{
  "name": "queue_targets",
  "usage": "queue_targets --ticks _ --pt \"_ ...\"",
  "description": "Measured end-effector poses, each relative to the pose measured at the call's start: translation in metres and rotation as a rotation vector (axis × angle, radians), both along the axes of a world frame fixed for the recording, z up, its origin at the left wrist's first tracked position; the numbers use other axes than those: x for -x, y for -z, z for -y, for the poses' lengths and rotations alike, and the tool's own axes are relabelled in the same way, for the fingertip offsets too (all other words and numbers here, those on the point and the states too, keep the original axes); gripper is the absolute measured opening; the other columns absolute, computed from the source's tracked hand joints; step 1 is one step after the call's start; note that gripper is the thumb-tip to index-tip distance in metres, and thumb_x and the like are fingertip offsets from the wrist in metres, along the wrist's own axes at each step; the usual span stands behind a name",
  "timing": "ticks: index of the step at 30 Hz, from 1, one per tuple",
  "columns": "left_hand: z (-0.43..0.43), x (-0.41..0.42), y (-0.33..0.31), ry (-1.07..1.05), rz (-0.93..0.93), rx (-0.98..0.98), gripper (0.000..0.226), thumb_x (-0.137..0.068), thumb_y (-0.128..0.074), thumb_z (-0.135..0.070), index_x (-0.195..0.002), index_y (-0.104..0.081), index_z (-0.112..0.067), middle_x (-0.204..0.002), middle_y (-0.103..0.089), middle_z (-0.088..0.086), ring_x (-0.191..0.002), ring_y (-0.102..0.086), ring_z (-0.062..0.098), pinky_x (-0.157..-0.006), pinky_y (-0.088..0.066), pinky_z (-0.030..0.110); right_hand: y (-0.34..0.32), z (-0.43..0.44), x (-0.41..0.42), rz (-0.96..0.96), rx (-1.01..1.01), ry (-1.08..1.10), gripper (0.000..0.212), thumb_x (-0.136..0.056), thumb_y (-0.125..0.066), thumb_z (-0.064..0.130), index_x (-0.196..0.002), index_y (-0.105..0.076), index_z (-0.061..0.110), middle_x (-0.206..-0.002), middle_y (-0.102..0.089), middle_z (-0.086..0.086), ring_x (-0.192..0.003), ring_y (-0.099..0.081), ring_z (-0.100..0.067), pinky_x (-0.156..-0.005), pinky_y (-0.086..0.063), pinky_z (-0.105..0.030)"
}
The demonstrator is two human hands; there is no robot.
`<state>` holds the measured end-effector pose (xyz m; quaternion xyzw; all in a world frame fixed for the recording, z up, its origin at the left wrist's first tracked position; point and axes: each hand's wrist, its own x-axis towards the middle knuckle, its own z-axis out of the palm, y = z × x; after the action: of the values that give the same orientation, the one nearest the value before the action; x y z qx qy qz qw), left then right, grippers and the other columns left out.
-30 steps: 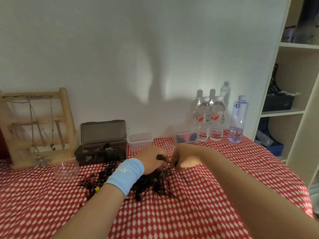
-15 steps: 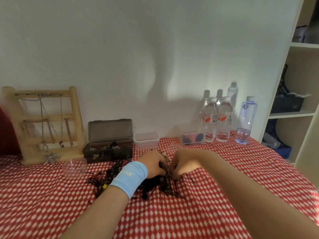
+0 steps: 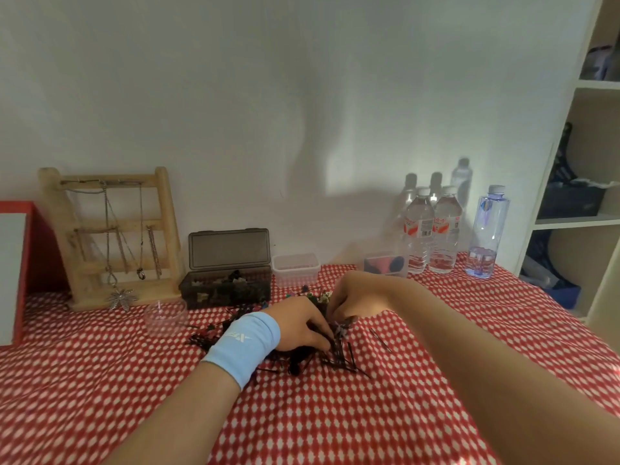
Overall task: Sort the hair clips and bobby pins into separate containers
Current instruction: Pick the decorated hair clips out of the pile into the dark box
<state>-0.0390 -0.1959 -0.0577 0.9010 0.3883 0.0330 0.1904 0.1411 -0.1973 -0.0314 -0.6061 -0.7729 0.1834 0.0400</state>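
Observation:
A tangled pile of dark bobby pins and hair clips (image 3: pixel 312 359) lies on the red checked cloth at mid table. My left hand (image 3: pixel 300 325), with a light blue wristband, lies on the pile, its fingers curled down around some dark pins. My right hand (image 3: pixel 355 297) hovers just right of it, fingertips pinching a small clip at the pile's top. An open dark plastic box (image 3: pixel 228 290) holding small items stands behind the pile. Beside it is a clear lidded tub (image 3: pixel 295 268). A clear cup (image 3: pixel 166 317) sits to the left.
A wooden jewellery stand (image 3: pixel 114 236) with necklaces stands at the back left, a red box (image 3: pixel 20 263) at the far left. Another clear tub (image 3: pixel 385 263) and three water bottles (image 3: pixel 446 229) line the back right. A white shelf unit (image 3: pixel 583 162) flanks the table's right side.
The view has shifted left, bringing the red box into sight. Both hands have stayed at the pile; my left hand has sunk lower into the pins.

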Motion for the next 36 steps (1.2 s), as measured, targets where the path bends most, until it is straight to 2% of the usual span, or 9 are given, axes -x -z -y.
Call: queue_targets --ticks 6,10,16,19,23,26,29,32,36 --pt "-0.016 0.029 -0.009 -0.125 0.128 0.003 0.023 -0.094 -0.063 -0.031 -0.116 -0.07 -0.027 -0.084 -0.064 -0.018 -0.081 -0.064 0.005 -0.085 -0.047 0.021 -0.005 -0.013 0.018 -0.129 -0.027 0.0 0.015 -0.092 -0.071 0.025 -0.104 -0.079 0.021 -0.088 -0.075 0.009 -0.083 -0.073 -0.013 -0.078 -0.057 -0.023" --pt "-0.05 0.059 -0.019 -0.25 0.187 -0.132 0.022 -0.093 -0.063 -0.033 -0.113 -0.07 -0.031 -0.11 -0.066 -0.011 -0.103 -0.06 0.01 -0.094 -0.043 0.026 -0.012 -0.039 0.047 -0.218 -0.161 -0.003 0.013 -0.088 -0.073 0.027 -0.099 -0.08 0.024 -0.091 -0.074 0.011 -0.086 -0.067 -0.008 -0.083 -0.052 -0.026" --pt "-0.104 0.108 -0.03 -0.435 0.185 -0.267 0.02 -0.093 -0.064 -0.024 -0.111 -0.072 -0.026 -0.113 -0.067 -0.004 -0.099 -0.058 0.012 -0.085 -0.039 0.022 -0.01 -0.105 0.102 -0.237 -0.306 -0.041 0.016 -0.088 -0.076 0.024 -0.103 -0.079 0.021 -0.093 -0.07 0.008 -0.082 -0.062 -0.005 -0.074 -0.049 -0.019" --pt "-0.12 0.125 -0.026 -0.478 0.17 -0.266 0.021 -0.092 -0.066 -0.022 -0.111 -0.072 -0.024 -0.114 -0.067 -0.003 -0.094 -0.055 0.01 -0.082 -0.038 0.022 -0.002 -0.129 0.119 -0.222 -0.34 -0.033 0.018 -0.088 -0.076 0.025 -0.104 -0.078 0.019 -0.098 -0.072 0.005 -0.09 -0.065 -0.011 -0.069 -0.044 -0.012" --pt "-0.137 0.143 -0.016 -0.493 0.117 -0.251 0.026 -0.093 -0.064 -0.025 -0.118 -0.069 -0.025 -0.118 -0.065 -0.007 -0.098 -0.055 0.009 -0.085 -0.039 0.022 0.004 -0.148 0.135 -0.191 -0.321 -0.035 0.031 -0.092 -0.071 0.027 -0.122 -0.072 0.016 -0.121 -0.071 -0.001 -0.109 -0.064 -0.016 -0.088 -0.042 -0.019" --pt "-0.143 0.144 -0.007 -0.473 0.162 -0.272 0.025 -0.097 -0.057 -0.027 -0.12 -0.068 -0.026 -0.119 -0.063 -0.005 -0.11 -0.057 0.015 -0.094 -0.041 0.027 0.006 -0.153 0.135 -0.182 -0.317 -0.017 0.027 -0.096 -0.065 0.02 -0.122 -0.071 0.017 -0.123 -0.07 -0.001 -0.113 -0.063 -0.018 -0.093 -0.041 -0.023" --pt "-0.147 0.136 0.009 -0.359 0.105 -0.214 0.04 -0.101 -0.045 -0.039 -0.138 -0.054 -0.027 -0.14 -0.052 -0.004 -0.129 -0.048 0.019 -0.107 -0.038 0.037 0.009 -0.152 0.135 -0.122 -0.268 -0.085 0.027 -0.096 -0.061 0.014 -0.119 -0.074 0.02 -0.119 -0.072 -0.001 -0.11 -0.065 -0.018 -0.099 -0.049 -0.03" --pt "-0.149 0.133 0.018 -0.344 -0.112 -0.149 0.058 -0.101 -0.033 -0.051 -0.154 -0.028 -0.027 -0.161 -0.024 -0.006 -0.148 -0.022 0.02 -0.119 -0.023 0.045 0.011 -0.149 0.136 -0.039 -0.216 -0.144 0.032 -0.097 -0.058 0.013 -0.125 -0.071 0.021 -0.124 -0.071 0.0 -0.115 -0.063 -0.018 -0.103 -0.048 -0.033" --pt "-0.139 0.131 0.003 -0.376 0.008 -0.232 0.045 -0.099 -0.042 -0.049 -0.136 -0.055 -0.028 -0.145 -0.046 -0.005 -0.136 -0.039 0.023 -0.111 -0.034 0.042 0.001 -0.139 0.124 -0.092 -0.287 -0.122 0.034 -0.097 -0.055 0.008 -0.123 -0.072 0.02 -0.123 -0.071 0.001 -0.112 -0.063 -0.014 -0.097 -0.046 -0.025"
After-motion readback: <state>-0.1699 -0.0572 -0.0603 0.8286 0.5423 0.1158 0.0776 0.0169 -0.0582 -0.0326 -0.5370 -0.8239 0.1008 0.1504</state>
